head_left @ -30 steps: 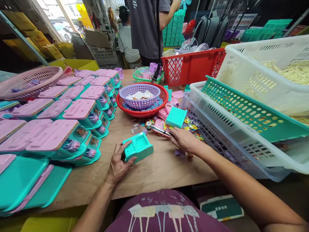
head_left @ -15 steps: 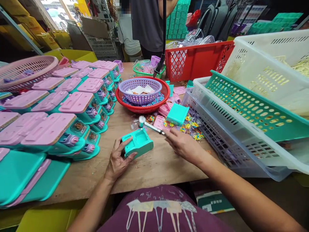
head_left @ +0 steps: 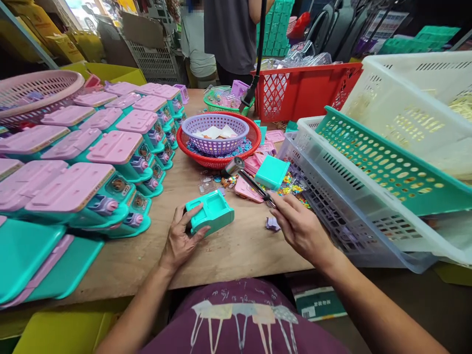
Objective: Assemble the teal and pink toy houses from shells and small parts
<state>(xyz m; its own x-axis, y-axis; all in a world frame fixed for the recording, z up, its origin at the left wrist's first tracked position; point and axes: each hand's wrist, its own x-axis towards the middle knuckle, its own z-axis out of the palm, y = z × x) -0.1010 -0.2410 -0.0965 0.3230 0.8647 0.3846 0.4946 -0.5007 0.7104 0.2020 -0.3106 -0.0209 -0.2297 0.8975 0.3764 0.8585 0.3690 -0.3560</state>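
My left hand [head_left: 179, 239] grips a teal plastic toy housing [head_left: 210, 211] that rests on the wooden table [head_left: 236, 250], fingers on its near left corner. My right hand [head_left: 300, 227] holds a small hammer [head_left: 246, 177] by its thin handle, its metal head raised above the table behind and to the right of the housing. A second teal piece [head_left: 272, 172] lies among pink parts and small colourful packets just beyond the hammer.
Rows of finished teal toys with pink tops [head_left: 110, 147] fill the left side. A purple basket [head_left: 215, 132] sits in a red one [head_left: 250, 147] at centre. Stacked white and teal crates [head_left: 372, 172] crowd the right. A red crate [head_left: 298, 93] and two people stand behind.
My right hand has closed on the hammer and lifted it off the table, swinging its head up and to the right. My left hand keeps its hold on the teal housing.
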